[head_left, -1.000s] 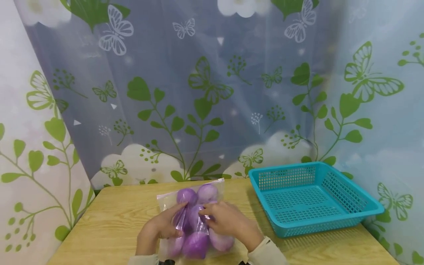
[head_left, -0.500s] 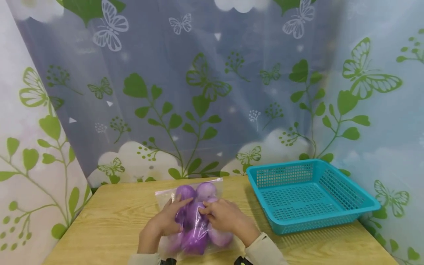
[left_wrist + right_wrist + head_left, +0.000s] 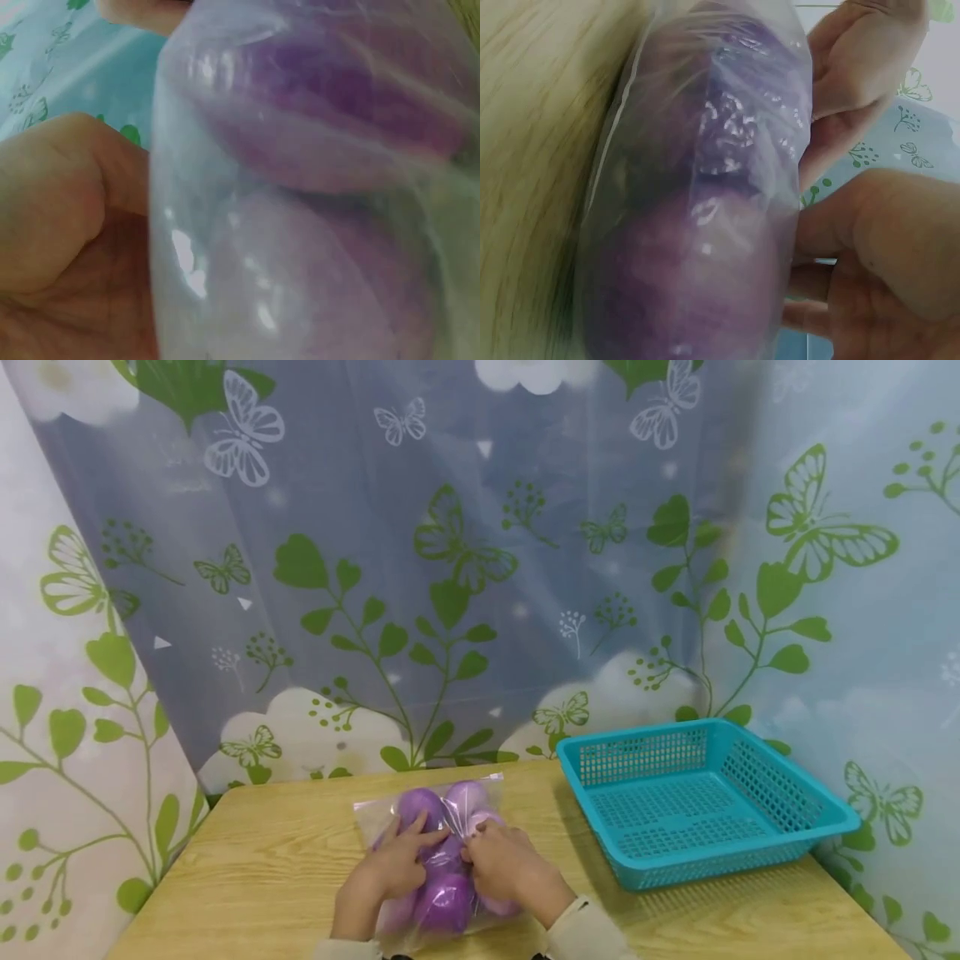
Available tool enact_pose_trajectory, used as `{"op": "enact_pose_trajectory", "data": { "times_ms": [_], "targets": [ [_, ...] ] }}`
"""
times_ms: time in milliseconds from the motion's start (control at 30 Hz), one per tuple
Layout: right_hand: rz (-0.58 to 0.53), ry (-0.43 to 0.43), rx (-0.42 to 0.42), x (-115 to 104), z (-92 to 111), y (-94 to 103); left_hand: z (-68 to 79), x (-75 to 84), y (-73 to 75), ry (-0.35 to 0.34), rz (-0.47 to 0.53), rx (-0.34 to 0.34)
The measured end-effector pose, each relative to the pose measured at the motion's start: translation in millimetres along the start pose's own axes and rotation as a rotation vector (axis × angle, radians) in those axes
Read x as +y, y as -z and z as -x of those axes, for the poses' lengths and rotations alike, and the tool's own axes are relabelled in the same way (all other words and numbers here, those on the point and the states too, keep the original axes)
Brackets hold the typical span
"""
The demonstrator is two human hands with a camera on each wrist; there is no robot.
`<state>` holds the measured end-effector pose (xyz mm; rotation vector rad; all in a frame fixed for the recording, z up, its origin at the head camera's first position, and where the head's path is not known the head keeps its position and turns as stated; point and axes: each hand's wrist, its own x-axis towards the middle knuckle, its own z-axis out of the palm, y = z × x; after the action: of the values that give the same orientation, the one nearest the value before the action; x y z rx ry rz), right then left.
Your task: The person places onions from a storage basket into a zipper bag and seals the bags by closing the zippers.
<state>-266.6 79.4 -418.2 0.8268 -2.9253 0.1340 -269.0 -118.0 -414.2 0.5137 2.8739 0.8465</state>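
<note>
A clear zip bag (image 3: 375,814) lies on the wooden table, packed with several rounded purple and lilac objects (image 3: 444,906). My left hand (image 3: 392,862) rests on its left side, two fingers stretched out over the film and pressing on it. From the right, my right hand (image 3: 510,862) pinches the plastic near the bag's middle with curled fingers, close to the left fingertips. Both wrist views show the bulging bag from the side; a purple object (image 3: 315,262) shows through the film beside the left thumb, and another purple object (image 3: 682,277) fills the right one.
A turquoise plastic basket (image 3: 628,875) with mesh walls stands at the right of the wooden table (image 3: 262,852). Behind the table hangs a curtain (image 3: 337,527) printed with leaves and butterflies, with more of it at both sides.
Both hands have drawn closer together over the bag; the left moved right and its fingers shifted on the film. The head view has tilted and shifted slightly. The basket stays put.
</note>
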Motion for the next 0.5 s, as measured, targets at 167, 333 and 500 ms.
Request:
{"op": "enact_pose_trajectory", "data": {
  "times_ms": [167,333,500],
  "targets": [
    [-0.097,0.048,0.028,10,0,1.7,2.3,-3.5,1.8,-0.004,0.019,-0.008],
    [-0.207,0.044,0.002,24,2,8.3,6.9,-3.6,12.1,0.006,0.031,-0.021],
    [-0.316,0.014,-0.168,32,5,13.1,10.3,-4.1,19.8,0.028,0.037,-0.059]
  ]
}}
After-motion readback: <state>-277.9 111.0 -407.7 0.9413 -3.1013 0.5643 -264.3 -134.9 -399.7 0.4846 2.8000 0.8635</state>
